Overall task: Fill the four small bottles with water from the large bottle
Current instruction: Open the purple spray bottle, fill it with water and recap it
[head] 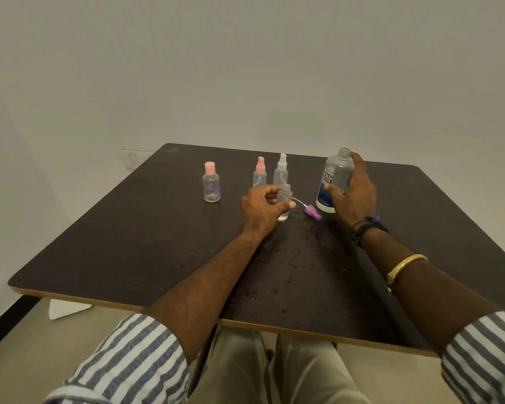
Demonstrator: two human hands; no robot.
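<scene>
My right hand (352, 189) grips the large clear bottle (334, 177) with a blue-and-white label; it stands upright and uncapped on the dark table (129, 234). An open small clear bottle (284, 199) stands upright at the table's middle, held by my left hand (261, 208) with the thumb across its front. Its purple spray cap (312, 212), with a white tube, lies on the table between the two hands. Behind stand a small bottle with a pink spray top (259, 173) and one with a white spray top (281, 172). A round small bottle with a pink cap (211, 183) stands to the left.
Water drops and wet patches (283, 290) lie on the table between my forearms. A white paper (66, 309) lies on the floor under the table's left front edge. The wall stands close behind the table.
</scene>
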